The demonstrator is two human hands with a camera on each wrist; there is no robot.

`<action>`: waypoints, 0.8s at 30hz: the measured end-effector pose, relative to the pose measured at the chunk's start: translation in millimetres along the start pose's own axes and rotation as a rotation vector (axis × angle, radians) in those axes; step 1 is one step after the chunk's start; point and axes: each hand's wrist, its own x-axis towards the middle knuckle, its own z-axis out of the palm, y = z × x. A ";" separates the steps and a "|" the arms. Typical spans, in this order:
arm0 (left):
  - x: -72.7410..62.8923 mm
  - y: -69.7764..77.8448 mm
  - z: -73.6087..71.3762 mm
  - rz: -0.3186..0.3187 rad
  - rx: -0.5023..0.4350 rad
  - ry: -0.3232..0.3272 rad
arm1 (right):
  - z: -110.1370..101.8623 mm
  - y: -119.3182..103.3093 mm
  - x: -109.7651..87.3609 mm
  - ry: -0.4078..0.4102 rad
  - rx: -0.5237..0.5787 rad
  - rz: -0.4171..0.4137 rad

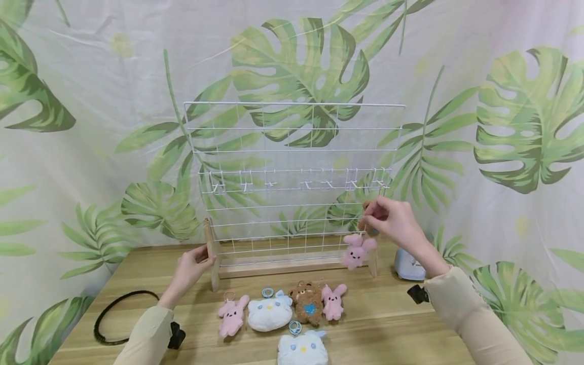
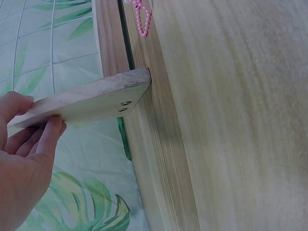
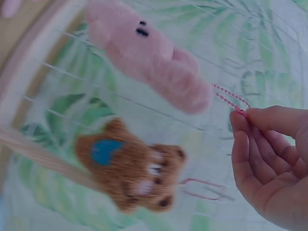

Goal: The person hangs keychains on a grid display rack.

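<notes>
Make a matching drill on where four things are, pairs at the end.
1. Black loop
2. Wire grid
3. Front bear
4. Highest pink bunny

A. Lying between a white plush and another pink bunny
B. Hanging by a bead chain from the right grip
C. Lying on the table, at left
D. Standing in a wooden base

Pairs: 1-C; 2-D; 3-A; 4-B

Pink on the long-eared plush rabbits [image 1: 355, 253]. Brown with a blue heart [image 1: 309, 308] on one fuzzy plush bear [image 1: 302, 298]. White, blue-eyed, yellow-nosed on the wide plush cats [image 1: 270, 315]. Leaf-printed in green across the pale fabric backdrop [image 1: 301, 76].
</notes>
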 end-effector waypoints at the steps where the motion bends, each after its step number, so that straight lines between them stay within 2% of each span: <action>1: -0.1 0.2 -0.1 -0.001 -0.001 -0.002 | -2.6 -2.8 4.7 0.011 -0.001 -0.013; 7: -0.2 2.3 -1.0 -0.012 -0.008 -0.005 | -14.9 -12.4 30.8 0.090 -0.017 -0.073; 13: -0.9 3.3 0.0 -0.019 -0.014 -0.005 | -20.6 -11.0 50.0 0.129 -0.037 -0.070; 19: 0.4 0.6 -0.3 -0.010 -0.011 -0.005 | -18.4 -1.7 64.2 0.054 -0.075 0.006; 24: 0.0 -1.3 0.5 -0.001 -0.013 0.001 | -11.4 7.3 71.9 -0.015 -0.065 0.053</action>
